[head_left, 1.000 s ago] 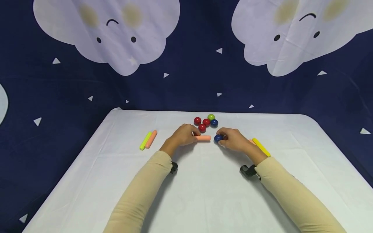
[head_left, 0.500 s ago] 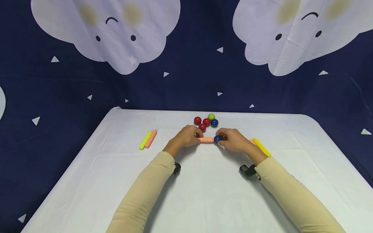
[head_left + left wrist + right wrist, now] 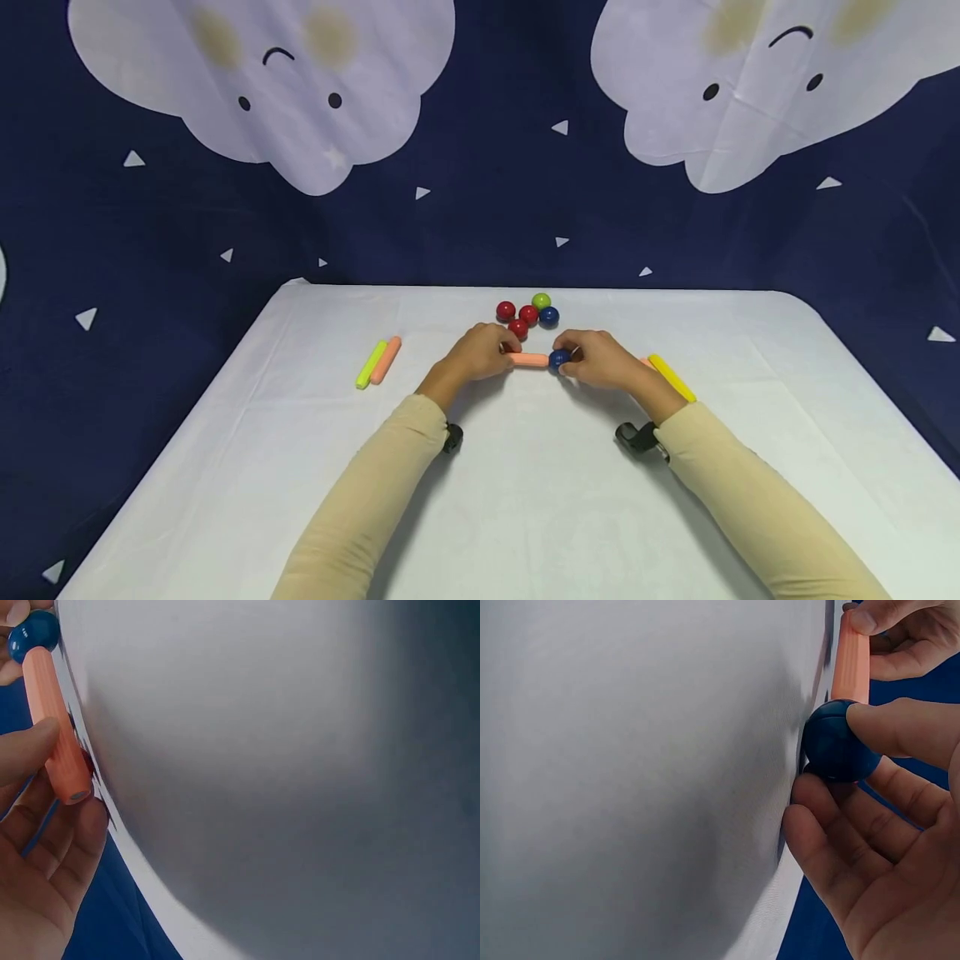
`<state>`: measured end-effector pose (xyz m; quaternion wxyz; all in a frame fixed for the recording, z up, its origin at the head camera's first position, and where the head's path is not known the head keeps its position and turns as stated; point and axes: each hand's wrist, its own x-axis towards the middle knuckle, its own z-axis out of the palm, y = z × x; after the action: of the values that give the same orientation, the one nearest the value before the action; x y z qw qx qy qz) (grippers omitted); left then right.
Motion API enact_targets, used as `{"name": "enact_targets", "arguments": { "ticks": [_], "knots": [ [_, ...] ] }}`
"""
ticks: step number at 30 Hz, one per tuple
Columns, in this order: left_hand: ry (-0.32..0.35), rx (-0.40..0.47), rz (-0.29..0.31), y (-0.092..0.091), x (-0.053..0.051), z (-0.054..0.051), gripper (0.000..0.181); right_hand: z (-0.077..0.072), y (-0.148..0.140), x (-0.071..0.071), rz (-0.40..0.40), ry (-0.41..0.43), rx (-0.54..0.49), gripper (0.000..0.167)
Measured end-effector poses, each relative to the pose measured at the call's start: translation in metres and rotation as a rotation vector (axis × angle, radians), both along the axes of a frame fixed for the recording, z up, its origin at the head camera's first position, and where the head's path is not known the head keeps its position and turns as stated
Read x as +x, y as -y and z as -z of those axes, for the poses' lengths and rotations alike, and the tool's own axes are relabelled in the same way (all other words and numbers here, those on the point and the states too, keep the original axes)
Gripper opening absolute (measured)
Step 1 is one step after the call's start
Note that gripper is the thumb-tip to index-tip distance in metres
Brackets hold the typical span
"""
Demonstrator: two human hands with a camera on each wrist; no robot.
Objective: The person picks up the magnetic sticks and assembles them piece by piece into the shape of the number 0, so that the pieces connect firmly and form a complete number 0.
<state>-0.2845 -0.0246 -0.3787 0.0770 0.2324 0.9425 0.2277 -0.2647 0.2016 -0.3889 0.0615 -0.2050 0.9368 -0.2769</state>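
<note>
Between thumb and fingers my left hand [image 3: 480,351] pinches an orange ridged stick [image 3: 529,360]. A glossy dark blue ball [image 3: 558,359] is pinched by my right hand [image 3: 598,359]. Stick and ball touch end-on; in the left wrist view the stick [image 3: 52,712] meets the ball [image 3: 36,634] with no gap showing. The stick's other end, near my left fingers, shows a small dark spot. In the right wrist view my thumb lies over the near side of the ball [image 3: 838,742], with the stick [image 3: 852,664] running up from it.
Behind the hands sit several balls: red [image 3: 518,329], green [image 3: 541,301] and blue [image 3: 549,317]. A lime stick [image 3: 371,365] and an orange stick [image 3: 386,360] lie at left. Beside my right wrist is a yellow stick [image 3: 672,377], partly covering an orange one. White cloth covers the table [image 3: 517,500].
My left hand has moved slightly right with the orange stick, closing the gap to the blue ball. Over the last half second the hands have stayed nearly still.
</note>
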Motion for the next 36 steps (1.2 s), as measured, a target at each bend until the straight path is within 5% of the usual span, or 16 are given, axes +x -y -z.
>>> {"name": "enact_targets", "arguments": {
  "ticks": [10, 20, 28, 36],
  "knots": [
    [0.052, -0.003, -0.019, 0.012, -0.009, -0.015, 0.023, -0.001, 0.000, 0.000, -0.005, -0.003, 0.003, 0.028],
    [-0.061, -0.072, -0.055, 0.015, -0.018, -0.011, 0.035, 0.002, 0.001, 0.001, -0.005, 0.021, 0.005, 0.029],
    [-0.026, -0.145, 0.009, 0.005, -0.019, -0.010, 0.050, 0.000, 0.000, 0.001, -0.002, 0.018, 0.017, 0.030],
    [-0.033, -0.140, -0.055, 0.003, -0.018, -0.007, 0.043, 0.001, 0.000, 0.001, 0.002, 0.020, 0.013, 0.031]
  ]
}}
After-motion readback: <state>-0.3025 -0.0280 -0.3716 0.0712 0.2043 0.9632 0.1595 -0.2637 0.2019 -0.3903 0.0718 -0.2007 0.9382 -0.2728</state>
